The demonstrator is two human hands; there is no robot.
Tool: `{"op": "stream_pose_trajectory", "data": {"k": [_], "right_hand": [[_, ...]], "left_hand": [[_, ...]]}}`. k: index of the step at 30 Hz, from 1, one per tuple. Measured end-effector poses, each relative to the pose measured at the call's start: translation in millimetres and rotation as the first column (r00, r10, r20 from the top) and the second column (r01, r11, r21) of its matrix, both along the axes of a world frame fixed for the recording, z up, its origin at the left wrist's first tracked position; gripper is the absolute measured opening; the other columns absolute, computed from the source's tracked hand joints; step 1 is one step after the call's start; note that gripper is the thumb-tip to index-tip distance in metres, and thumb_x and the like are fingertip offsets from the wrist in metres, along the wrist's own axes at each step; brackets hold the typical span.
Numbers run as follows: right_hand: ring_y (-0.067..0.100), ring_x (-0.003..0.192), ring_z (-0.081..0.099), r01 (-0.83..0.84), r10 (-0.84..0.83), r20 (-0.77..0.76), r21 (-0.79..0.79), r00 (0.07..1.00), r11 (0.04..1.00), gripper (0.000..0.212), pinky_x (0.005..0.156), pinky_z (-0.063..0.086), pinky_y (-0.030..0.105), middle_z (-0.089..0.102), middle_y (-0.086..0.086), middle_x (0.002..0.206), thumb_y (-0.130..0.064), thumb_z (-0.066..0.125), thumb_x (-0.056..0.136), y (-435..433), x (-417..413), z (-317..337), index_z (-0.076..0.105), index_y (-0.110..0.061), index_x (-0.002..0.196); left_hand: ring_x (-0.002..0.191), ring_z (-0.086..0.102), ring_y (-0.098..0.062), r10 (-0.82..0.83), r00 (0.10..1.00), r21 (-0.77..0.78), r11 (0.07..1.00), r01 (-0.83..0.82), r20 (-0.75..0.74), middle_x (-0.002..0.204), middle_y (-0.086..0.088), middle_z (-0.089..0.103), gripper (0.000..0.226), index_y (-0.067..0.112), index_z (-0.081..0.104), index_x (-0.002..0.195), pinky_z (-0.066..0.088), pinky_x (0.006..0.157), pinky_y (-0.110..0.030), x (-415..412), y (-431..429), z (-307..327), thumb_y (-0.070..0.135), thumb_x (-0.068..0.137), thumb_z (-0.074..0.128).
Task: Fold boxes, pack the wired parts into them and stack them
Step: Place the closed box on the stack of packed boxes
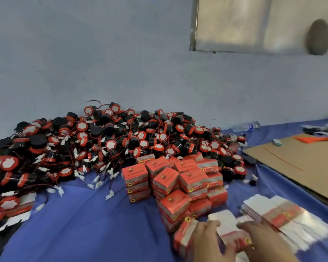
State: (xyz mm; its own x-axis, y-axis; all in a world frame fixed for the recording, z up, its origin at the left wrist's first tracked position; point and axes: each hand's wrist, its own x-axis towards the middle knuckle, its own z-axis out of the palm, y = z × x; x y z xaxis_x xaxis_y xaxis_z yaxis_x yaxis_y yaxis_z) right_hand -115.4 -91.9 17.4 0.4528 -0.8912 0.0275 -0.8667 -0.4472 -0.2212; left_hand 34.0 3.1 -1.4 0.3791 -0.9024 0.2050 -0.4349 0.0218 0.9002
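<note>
A big heap of black and red round wired parts (106, 144) lies on the blue cloth against the wall. In front of it stand stacks of closed red boxes (178, 182). A spread pile of flat unfolded box blanks (284, 218) lies at the lower right. My left hand (206, 241) and my right hand (261, 241) are at the bottom edge, both on a flat white and red box blank (227, 229). The picture is blurred, so the exact grip is unclear. A red box (184, 237) leans just left of my left hand.
A sheet of brown cardboard (301, 163) lies at the right with an orange item on it. A plastic bottle (246, 126) lies by the wall. Bare blue cloth (102, 224) spreads at the lower left. White paper scraps lie at the far left.
</note>
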Motion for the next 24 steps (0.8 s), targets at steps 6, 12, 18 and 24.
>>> {"op": "stream_pose_trajectory", "data": {"k": [6, 12, 18, 24], "right_hand": [[0.024, 0.145, 0.025, -0.097, 0.115, -0.125, 0.148, 0.985, 0.984, 0.073, 0.117, 0.024, 0.027, 0.025, -0.008, 0.160, -0.043, 0.061, 0.093, 11, -18, -21, 0.027, -0.030, 0.156], [0.033, 0.142, 0.022, -0.068, 0.092, -0.122, 0.183, 0.988, 0.981, 0.101, 0.116, 0.024, 0.034, 0.022, -0.007, 0.161, -0.052, 0.070, 0.081, -2, -28, -17, 0.014, -0.026, 0.160], [0.021, 0.140, 0.026, -0.004, 0.002, 0.017, 0.141, 1.000, 0.990, 0.121, 0.115, 0.028, 0.033, 0.026, -0.007, 0.155, -0.071, 0.077, 0.056, -8, -32, -25, 0.028, -0.025, 0.156], [0.001, 0.096, 0.059, 0.005, -0.140, 0.469, 0.277, 0.872, 0.961, 0.071, 0.067, 0.048, 0.008, 0.049, -0.013, 0.119, -0.050, 0.093, 0.055, 9, -25, -5, 0.050, -0.034, 0.109]], "left_hand": [[0.101, 0.066, -0.024, -0.044, 0.992, 0.417, 0.904, 0.089, -0.117, 0.112, -0.021, 0.063, 0.051, 0.007, 0.053, 0.136, 0.050, 0.091, -0.026, -38, -10, -17, 0.008, 0.089, 0.070], [0.051, 0.048, -0.008, 0.092, 0.931, 0.343, 0.939, 0.038, -0.354, 0.066, -0.004, 0.062, 0.045, 0.009, 0.066, 0.106, 0.041, 0.045, -0.016, -46, -8, -15, -0.021, 0.072, 0.064], [0.072, 0.062, -0.015, 0.113, 0.886, 0.264, 0.964, 0.011, -0.449, 0.088, -0.004, 0.071, 0.055, 0.024, 0.070, 0.097, 0.054, 0.070, -0.023, -46, -3, -16, -0.021, 0.067, 0.059], [0.077, 0.066, -0.011, 0.037, 0.853, 0.137, 0.990, 0.041, -0.521, 0.098, -0.010, 0.073, 0.062, 0.024, 0.067, 0.114, 0.055, 0.068, -0.020, -37, 13, -3, -0.023, 0.074, 0.057]]}}
